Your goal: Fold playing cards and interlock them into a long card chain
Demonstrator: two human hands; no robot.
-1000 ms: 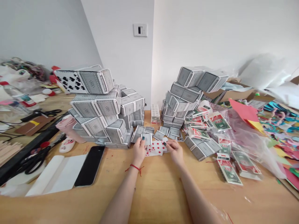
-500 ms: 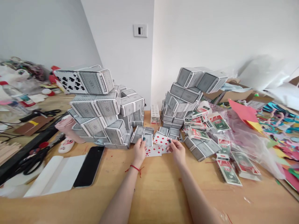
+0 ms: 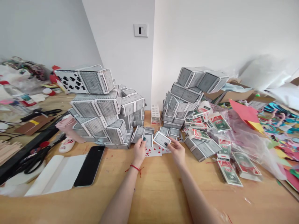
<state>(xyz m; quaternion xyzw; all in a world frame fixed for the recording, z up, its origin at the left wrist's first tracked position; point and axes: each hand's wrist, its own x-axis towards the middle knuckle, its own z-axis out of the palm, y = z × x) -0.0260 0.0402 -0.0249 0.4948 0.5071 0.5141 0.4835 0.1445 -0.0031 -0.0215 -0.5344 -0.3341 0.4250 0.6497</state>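
Observation:
Between thumb and fingers, my left hand (image 3: 139,153) grips a grey-backed playing card (image 3: 149,140), back side up; whether more cards lie under it I cannot tell. To its right, my right hand (image 3: 177,151) pinches another playing card (image 3: 162,139) at its right end, tilted and also showing its grey back. Below the two hands, several face-up diamond cards (image 3: 154,151) lie on the wooden table (image 3: 154,186). Just behind are small blocks folded from cards (image 3: 137,134). A clear case of small card packs (image 3: 155,114) stands farther back by the wall.
Tall stacks of card blocks rise at left (image 3: 95,107) and right (image 3: 187,93). Red-green card boxes (image 3: 227,171) and a plastic bag (image 3: 254,149) lie at right. A phone (image 3: 90,166), white paper (image 3: 56,175) and black scissors (image 3: 35,161) lie at left.
The card in my right hand has turned over, from its red diamond face to its grey back. My left hand holds its card in the same place.

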